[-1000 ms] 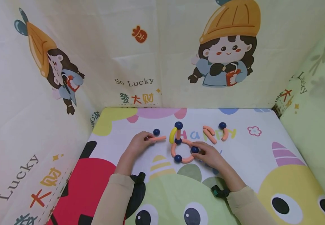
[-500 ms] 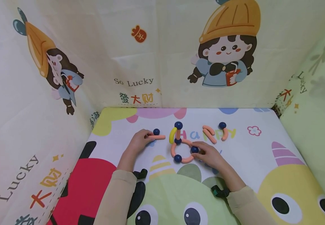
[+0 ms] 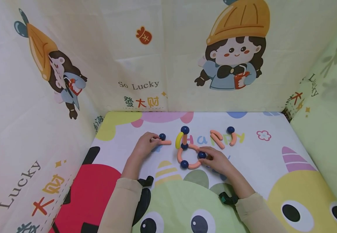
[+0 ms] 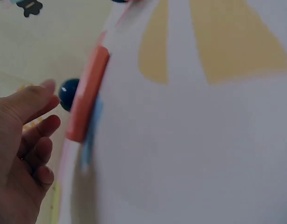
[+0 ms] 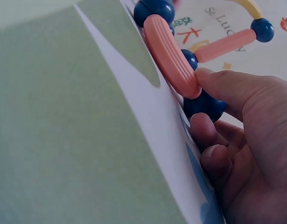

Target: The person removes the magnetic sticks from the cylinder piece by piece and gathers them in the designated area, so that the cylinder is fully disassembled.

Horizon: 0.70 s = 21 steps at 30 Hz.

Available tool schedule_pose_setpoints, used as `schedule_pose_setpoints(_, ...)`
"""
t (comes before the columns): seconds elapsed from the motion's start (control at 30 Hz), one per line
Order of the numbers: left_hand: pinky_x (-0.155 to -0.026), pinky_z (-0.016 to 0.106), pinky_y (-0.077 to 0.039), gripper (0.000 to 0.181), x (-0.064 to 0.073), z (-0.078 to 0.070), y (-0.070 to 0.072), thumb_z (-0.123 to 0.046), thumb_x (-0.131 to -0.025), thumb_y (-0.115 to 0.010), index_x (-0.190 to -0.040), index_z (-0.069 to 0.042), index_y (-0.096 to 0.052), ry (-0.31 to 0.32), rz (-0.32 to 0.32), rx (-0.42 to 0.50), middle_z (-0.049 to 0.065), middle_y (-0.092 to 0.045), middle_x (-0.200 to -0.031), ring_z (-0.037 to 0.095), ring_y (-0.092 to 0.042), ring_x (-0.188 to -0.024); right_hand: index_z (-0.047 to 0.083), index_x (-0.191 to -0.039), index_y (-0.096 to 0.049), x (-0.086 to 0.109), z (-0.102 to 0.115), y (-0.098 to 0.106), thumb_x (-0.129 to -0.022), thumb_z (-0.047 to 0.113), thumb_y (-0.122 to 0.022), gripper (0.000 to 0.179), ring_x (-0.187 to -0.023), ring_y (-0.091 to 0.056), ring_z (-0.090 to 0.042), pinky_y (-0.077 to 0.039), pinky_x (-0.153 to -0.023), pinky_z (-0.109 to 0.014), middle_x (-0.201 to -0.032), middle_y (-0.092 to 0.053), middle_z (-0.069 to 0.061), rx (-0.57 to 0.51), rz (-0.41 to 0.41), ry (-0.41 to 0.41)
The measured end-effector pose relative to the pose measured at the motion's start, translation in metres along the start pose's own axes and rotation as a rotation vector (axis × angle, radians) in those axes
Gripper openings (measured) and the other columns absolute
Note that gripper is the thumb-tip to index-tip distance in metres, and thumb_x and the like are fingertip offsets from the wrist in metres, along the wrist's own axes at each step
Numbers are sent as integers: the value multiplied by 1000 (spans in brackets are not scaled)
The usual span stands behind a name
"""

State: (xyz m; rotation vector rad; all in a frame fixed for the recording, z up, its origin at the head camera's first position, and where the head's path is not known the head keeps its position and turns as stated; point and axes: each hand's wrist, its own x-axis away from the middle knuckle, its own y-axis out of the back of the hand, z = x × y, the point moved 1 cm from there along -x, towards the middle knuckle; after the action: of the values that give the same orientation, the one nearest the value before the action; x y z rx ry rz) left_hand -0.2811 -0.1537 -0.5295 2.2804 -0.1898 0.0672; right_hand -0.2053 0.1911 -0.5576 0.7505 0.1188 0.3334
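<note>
A straight pink magnetic rod (image 3: 166, 142) lies on the table with a dark blue ball (image 3: 162, 136) just behind it. My left hand (image 3: 146, 144) is beside both; in the left wrist view its thumb and index finger (image 4: 49, 87) are close to the ball, and whether they touch it cannot be told. At the table's middle is a ring of curved pink rods (image 3: 180, 155) and blue balls, with a straight rod, a top ball and a yellow curved rod (image 3: 179, 139) joined on. My right hand (image 3: 217, 159) pinches the ring at its right-hand ball (image 3: 201, 155), thumb against the curved rod (image 5: 171, 56).
Two loose pink rods (image 3: 217, 139) lie behind and right of the ring. Further right, a blue ball (image 3: 230, 130) adjoins a curved pink rod (image 3: 233, 139). Printed cloth walls (image 3: 183, 97) stand at the back and both sides of the table.
My left hand has let go of the straight pink rod, which now lies flat on the table, and has shifted toward the blue ball. The right hand and ring have stayed put.
</note>
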Motion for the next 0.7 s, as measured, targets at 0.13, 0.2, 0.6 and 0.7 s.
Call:
schedule_pose_setpoints(0.13, -88, 37, -49, 32, 4, -21, 8, -48, -96, -59, -117, -25, -66, -34, -9, 14, -4, -61, -116, 20, -53, -99, 34, -138, -56, 0, 0, 0, -92, 42, -68, 48, -87, -54, -11, -46, -75, -27, -137, -58, 1, 3, -3, 0)
schedule_pose_setpoints(0.2, -86, 37, -48, 33, 8, -34, 13, -50, -97, -57, -119, -27, -66, -77, -7, 35, -6, -61, -116, 20, -52, -100, 34, -138, -56, 1, 1, 0, -92, 41, -69, 49, -87, -54, -12, -46, -75, -27, -137, -58, 1, -3, -3, -9)
schedule_pose_setpoints(0.6, -72, 31, -50, 45, 30, -102, 20, -52, -99, -52, -133, -24, -59, -217, 90, 47, -5, -60, -104, 15, -56, -88, 33, -139, -56, 1, 1, 1, -92, 39, -69, 49, -85, -54, -13, -47, -73, -27, -136, -58, 0, -6, 10, -8)
schedule_pose_setpoints(0.7, -71, 30, -50, 48, 29, -107, 15, -51, -98, -55, -135, -21, -58, -222, 107, 27, -5, -62, -105, 16, -57, -88, 34, -139, -55, 0, 1, 1, -92, 40, -69, 49, -85, -54, -13, -46, -72, -27, -136, -58, 1, -8, 14, -9)
